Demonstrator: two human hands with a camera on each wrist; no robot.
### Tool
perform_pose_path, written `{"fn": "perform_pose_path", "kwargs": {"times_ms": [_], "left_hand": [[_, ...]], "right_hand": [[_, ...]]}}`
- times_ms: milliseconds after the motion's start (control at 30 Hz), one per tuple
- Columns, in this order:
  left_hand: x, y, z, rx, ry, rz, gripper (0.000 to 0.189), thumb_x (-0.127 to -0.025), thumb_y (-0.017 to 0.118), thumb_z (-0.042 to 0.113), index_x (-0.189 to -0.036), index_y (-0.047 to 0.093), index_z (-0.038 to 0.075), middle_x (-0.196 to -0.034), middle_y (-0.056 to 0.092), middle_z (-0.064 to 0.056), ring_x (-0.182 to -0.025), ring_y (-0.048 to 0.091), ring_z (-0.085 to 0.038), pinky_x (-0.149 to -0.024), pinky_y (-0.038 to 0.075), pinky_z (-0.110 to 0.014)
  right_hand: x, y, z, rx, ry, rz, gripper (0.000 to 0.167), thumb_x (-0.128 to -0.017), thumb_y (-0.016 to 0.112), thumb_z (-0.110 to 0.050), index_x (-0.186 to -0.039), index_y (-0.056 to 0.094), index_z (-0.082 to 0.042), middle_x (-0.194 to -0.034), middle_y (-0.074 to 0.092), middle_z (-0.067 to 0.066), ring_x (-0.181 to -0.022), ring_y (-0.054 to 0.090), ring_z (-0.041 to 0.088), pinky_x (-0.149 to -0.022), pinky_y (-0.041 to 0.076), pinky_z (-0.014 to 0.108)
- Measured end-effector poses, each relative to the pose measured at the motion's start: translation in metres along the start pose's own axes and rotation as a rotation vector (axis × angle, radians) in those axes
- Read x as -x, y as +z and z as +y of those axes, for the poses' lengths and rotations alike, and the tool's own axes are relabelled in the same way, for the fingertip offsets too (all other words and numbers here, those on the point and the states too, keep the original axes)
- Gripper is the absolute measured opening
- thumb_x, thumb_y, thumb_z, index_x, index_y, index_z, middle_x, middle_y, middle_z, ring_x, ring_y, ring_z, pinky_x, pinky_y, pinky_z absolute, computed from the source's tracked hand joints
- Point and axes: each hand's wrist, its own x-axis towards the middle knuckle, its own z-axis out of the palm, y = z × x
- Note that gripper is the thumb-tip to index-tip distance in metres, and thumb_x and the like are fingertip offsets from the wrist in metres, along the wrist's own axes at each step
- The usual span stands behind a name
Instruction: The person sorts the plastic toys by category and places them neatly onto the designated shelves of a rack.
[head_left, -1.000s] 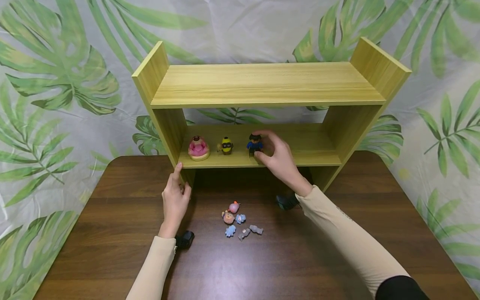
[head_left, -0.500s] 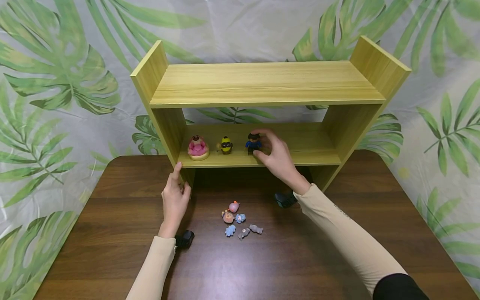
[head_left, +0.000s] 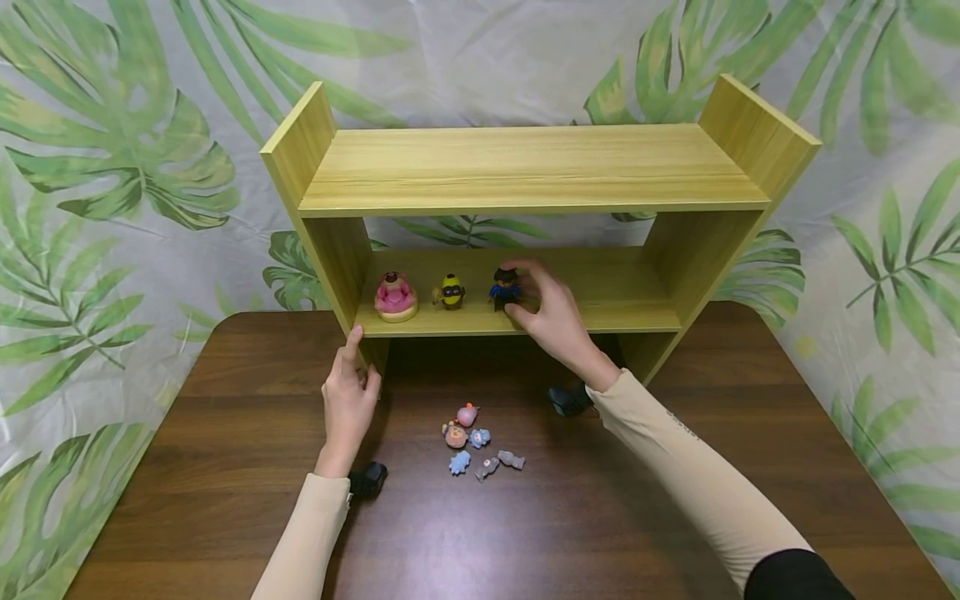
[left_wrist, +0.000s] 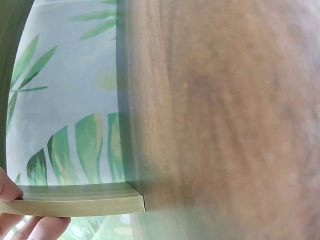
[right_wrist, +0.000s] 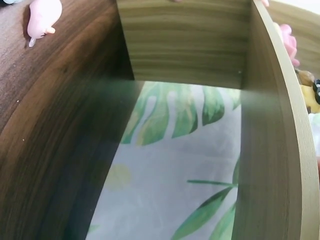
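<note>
In the head view my right hand (head_left: 553,321) pinches a small figurine (head_left: 505,288) with a dark hat and blue top, standing upright over the middle board of the wooden shelf (head_left: 536,167). Left of it on that board are a yellow minion figurine (head_left: 452,292) with goggles and a pink bear figurine (head_left: 395,296) on a round base. My left hand (head_left: 350,404) grips the shelf's left side panel; in the left wrist view its thumb (left_wrist: 9,189) and fingers (left_wrist: 50,227) lie on opposite faces of that panel (left_wrist: 80,200). The right wrist view leaves the held figurine out of sight.
On the brown table (head_left: 225,433), below the shelf, lie several small toys: a pink one (head_left: 467,415), an orange-brown one (head_left: 454,435), two blue ones (head_left: 460,462) and two grey ones (head_left: 512,459). A leaf-patterned cloth (head_left: 480,58) hangs behind.
The right hand and its figurine have shifted very slightly left along the middle board. The left hand keeps its hold on the side panel.
</note>
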Motion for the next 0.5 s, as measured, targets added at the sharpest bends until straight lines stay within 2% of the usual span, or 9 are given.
{"fn": "perform_pose_path", "kwargs": {"times_ms": [167, 233, 500], "left_hand": [[0.0, 0.0, 0.0, 0.002, -0.001, -0.004, 0.084, -0.083, 0.056, -0.013, -0.146, 0.027, 0.034, -0.082, 0.043, -0.014, -0.054, 0.036, -0.019, -0.049, 0.036, -0.036], [0.0, 0.0, 0.001, 0.003, -0.002, -0.006, 0.084, -0.083, 0.056, -0.013, -0.146, 0.027, 0.035, -0.082, 0.043, -0.014, -0.053, 0.036, -0.019, -0.049, 0.036, -0.036], [0.0, 0.0, 0.001, 0.003, -0.002, -0.005, 0.085, -0.083, 0.056, -0.014, -0.146, 0.027, 0.035, -0.082, 0.043, -0.014, -0.053, 0.036, -0.019, -0.049, 0.036, -0.036]], "right_hand": [[0.0, 0.0, 0.001, 0.02, -0.002, -0.004, 0.05, -0.085, 0.062, 0.01, -0.131, 0.049, -0.004, -0.124, 0.053, 0.018, -0.11, 0.054, 0.03, -0.096, 0.043, 0.039], [-0.002, 0.002, 0.013, 0.024, -0.01, 0.0, 0.052, -0.084, 0.063, 0.009, -0.132, 0.05, -0.008, -0.125, 0.053, 0.014, -0.11, 0.055, 0.027, -0.095, 0.043, 0.036], [0.001, 0.0, 0.011, -0.019, -0.025, 0.005, 0.051, -0.085, 0.064, 0.007, -0.132, 0.05, -0.008, -0.126, 0.053, 0.013, -0.113, 0.054, 0.025, -0.096, 0.042, 0.035]]}}
